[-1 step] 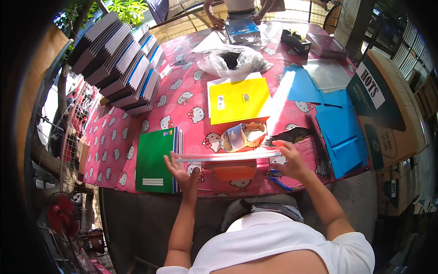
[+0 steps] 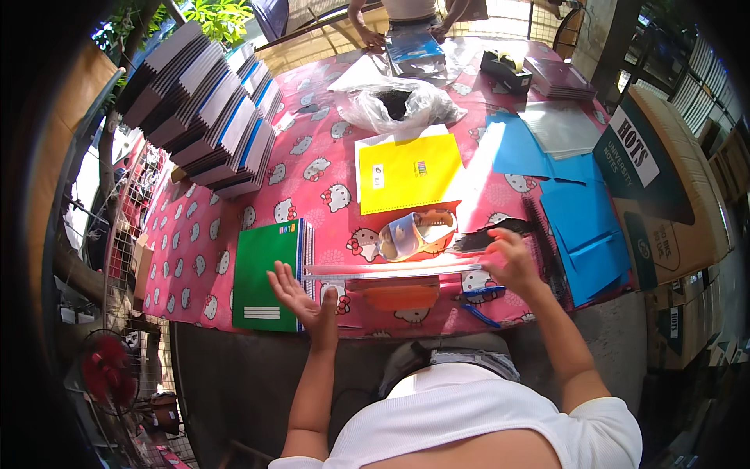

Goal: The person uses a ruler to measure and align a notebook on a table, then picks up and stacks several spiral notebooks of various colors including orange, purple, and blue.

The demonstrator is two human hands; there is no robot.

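Note:
A thin stack of sheets or notebooks (image 2: 391, 273) stands edge-on between my two hands, its white and pinkish edge toward me; its faces are hidden. At its left end my left hand (image 2: 306, 303) is open, fingers spread and palm turned inward. My right hand (image 2: 512, 266) is beside the other end, fingers apart and thumb close to the edge. Left of the stack lies a pile of green notebooks (image 2: 267, 273). Just behind it is a patterned roll (image 2: 402, 237). An orange item (image 2: 402, 297) lies in front, with blue-handled scissors (image 2: 480, 313) toward the right.
Yellow notebooks (image 2: 410, 172) and a plastic bag (image 2: 375, 109) lie farther back. Tall notebook stacks (image 2: 203, 109) stand at left. Blue sheets (image 2: 586, 234), black spiral coils (image 2: 547, 250), a tape dispenser (image 2: 508, 72) and a cardboard box (image 2: 664, 180) are at right. Another person's hands (image 2: 375, 41) work at the far side.
My left hand has shifted slightly left, away from the stack's end. My right hand has moved a little right and up. The stack's edge sits slightly lower.

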